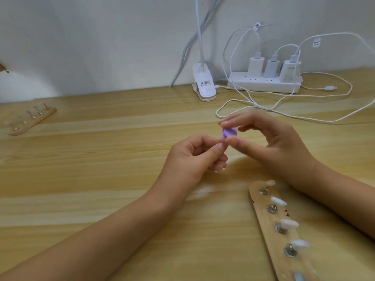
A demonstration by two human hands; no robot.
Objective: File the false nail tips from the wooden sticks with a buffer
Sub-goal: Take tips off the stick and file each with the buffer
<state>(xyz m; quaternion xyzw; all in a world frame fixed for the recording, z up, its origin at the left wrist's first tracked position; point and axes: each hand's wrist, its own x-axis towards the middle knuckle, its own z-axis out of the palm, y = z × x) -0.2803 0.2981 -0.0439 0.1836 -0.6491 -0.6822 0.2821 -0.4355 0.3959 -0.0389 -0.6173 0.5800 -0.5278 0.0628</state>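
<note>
A person's two bare hands met above a pale wooden table point(101, 159), working a small purple buffer point(229, 132) held between them just clear of the surface. The right hand point(269, 142) gripped the buffer from above and below, forefinger curled over its top edge and thumb pressed under it, the other fingers loosely bent. The left hand point(192, 157) had its fingers curled in, thumb and forefinger pinched at the buffer's lower corner; whether a nail tip also lay in that pinch could not be made out. Near the right forearm, a wooden stick point(269, 226) lay flat on the table, carrying a row of white false nail tips point(279, 201) mounted on metal studs. A second wooden stick point(30, 120) rested well apart at the table's far left. Against the wall stood a white clip lamp point(204, 84) and a power strip point(263, 85) with three chargers point(272, 67), their white cables point(284, 110) looping across the tabletop.
</note>
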